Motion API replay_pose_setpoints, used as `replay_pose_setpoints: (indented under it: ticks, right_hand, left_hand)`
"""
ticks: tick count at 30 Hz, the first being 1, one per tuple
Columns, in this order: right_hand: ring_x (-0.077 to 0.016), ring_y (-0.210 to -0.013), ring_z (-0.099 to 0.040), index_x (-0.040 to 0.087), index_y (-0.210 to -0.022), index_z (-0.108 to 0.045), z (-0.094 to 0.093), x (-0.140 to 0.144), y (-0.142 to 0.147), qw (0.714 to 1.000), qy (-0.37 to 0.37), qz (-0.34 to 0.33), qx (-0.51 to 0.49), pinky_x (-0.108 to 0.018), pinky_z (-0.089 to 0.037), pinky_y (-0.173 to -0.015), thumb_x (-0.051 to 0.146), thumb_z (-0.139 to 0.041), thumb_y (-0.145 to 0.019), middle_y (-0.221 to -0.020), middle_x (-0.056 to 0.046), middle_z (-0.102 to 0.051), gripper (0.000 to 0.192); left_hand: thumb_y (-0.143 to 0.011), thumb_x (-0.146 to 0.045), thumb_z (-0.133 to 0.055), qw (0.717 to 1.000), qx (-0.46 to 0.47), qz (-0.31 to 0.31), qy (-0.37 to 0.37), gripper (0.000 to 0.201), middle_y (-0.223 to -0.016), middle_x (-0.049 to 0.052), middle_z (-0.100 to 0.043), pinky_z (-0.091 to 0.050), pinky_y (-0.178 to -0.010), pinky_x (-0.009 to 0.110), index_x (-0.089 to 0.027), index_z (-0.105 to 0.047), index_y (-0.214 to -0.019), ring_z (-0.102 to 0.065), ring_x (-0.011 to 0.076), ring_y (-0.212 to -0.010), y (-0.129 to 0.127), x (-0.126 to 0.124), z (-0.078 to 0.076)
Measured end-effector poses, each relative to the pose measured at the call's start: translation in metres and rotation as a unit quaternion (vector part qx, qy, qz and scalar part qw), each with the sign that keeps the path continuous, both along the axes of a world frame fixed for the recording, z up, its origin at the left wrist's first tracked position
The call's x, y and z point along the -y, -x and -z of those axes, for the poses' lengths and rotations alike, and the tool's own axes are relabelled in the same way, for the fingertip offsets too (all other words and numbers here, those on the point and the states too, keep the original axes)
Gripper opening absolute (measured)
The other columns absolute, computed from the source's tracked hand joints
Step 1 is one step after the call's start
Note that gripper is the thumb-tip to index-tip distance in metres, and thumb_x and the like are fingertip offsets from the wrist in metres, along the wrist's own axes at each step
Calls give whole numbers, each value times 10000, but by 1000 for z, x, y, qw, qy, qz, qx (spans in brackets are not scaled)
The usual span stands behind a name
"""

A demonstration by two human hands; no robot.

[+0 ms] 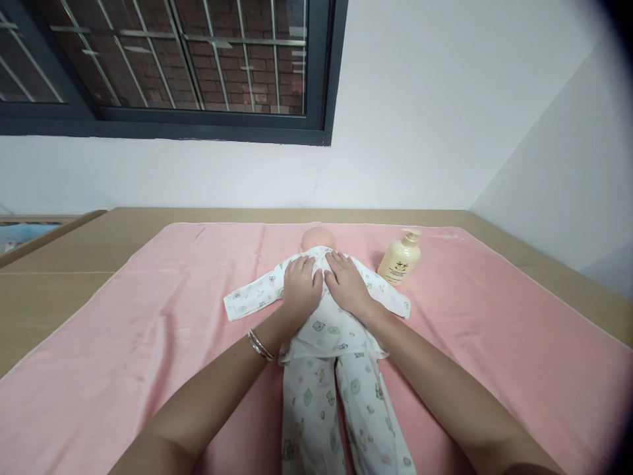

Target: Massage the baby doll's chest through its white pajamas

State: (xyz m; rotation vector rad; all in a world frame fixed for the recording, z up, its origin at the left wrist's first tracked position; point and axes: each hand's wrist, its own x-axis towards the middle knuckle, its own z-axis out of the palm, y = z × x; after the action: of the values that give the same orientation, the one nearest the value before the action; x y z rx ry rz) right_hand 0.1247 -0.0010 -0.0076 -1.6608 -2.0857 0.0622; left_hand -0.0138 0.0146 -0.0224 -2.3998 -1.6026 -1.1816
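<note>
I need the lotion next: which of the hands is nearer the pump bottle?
Right. The right hand lies flat on the doll's chest, just beside the pump bottle; the left hand rests on the far side of it.

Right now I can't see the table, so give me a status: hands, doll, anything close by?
Left hand and right hand flat on the doll, palms down, holding nothing. Doll lies dressed on pink towel. Lotion bottle upright beside it, untouched.

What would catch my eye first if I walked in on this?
Probably the baby doll in printed white pyjamas, lying mid-way along the pink towel, with the left hand and right hand pressed flat on its chest. A cream pump bottle stands just right of the doll.
</note>
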Motion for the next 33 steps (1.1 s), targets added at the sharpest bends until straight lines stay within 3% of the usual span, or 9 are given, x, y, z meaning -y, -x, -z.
replay_pose_setpoints:
  ticks: [5, 9, 14, 19, 23, 27, 30, 33]
  right_hand:
    - [-274, -1332, -406, 71, -1376, -445, -5, 12, 7, 997, -33, 41, 59, -411, -294, -1099, 295, -299, -965, -1401, -177, -498, 491]
    - [-310, -1211, -521, 30, -1327, -470, -8, 24, 15, 987, -52, 96, 117, -395, -439, -937, 335, -229, -993, -1256, -241, -589, 513]
    - [-323, -1106, -588, 29, -1316, -474, -11, 33, 19, 982, -42, 97, 157, -388, -494, -799, 313, -224, -991, -1203, -255, -610, 499]
    - [-320, -1179, -549, 24, -1340, -466, -11, 30, 16, 984, -32, 90, 149, -411, -448, -922, 308, -257, -981, -1273, -263, -573, 503]
    - [-288, -1351, -385, 55, -1410, -398, -7, 12, 3, 996, -6, 42, 84, -430, -273, -1105, 347, -282, -983, -1430, -199, -457, 530]
    - [-269, -1412, -277, 85, -1455, -325, -3, -1, -6, 999, 26, 26, 35, -434, -212, -1135, 381, -279, -987, -1506, -154, -359, 556]
    - [-283, -1411, -277, 81, -1450, -332, -3, 0, -6, 999, 25, 23, 38, -444, -210, -1133, 361, -277, -985, -1512, -152, -350, 545]
    - [-289, -1373, -350, 62, -1412, -391, -8, 6, -2, 998, 19, 29, 60, -434, -249, -1115, 318, -279, -981, -1450, -160, -446, 514]
  left_hand:
    - [-894, -245, -416, 1000, 1, -3, -19, 331, -1159, 122, -638, -423, -998, 426, -146, -610, -1143, -556, 258, -1107, 1, 4, -2]
    - [-898, -242, -423, 1000, -3, -14, -18, 304, -1113, 125, -644, -428, -979, 424, -144, -625, -1103, -556, 260, -1074, 0, 9, -6]
    - [-890, -265, -434, 1000, -5, -18, 5, 333, -1173, 117, -623, -411, -1001, 439, -157, -582, -1168, -544, 270, -1123, 0, 6, -6]
    - [-902, -242, -407, 999, -37, 3, 5, 350, -1272, 124, -588, -357, -1066, 451, -142, -550, -1206, -497, 265, -1220, 0, 4, -6]
    - [-907, -202, -384, 996, -92, -16, -6, 260, -1014, 119, -659, -458, -897, 400, -151, -618, -1007, -587, 261, -1010, -3, 18, -17]
    - [-889, -209, -424, 990, -133, -38, 17, 206, -834, 102, -613, -466, -714, 386, -184, -619, -826, -579, 261, -839, -7, 34, -28]
    - [-870, -213, -450, 991, -126, -43, 26, 174, -856, 102, -601, -462, -700, 387, -191, -616, -822, -565, 259, -839, -8, 37, -30]
    - [-855, -197, -460, 993, -109, -42, 24, 157, -914, 103, -602, -468, -755, 390, -185, -613, -883, -561, 257, -884, -8, 36, -30]
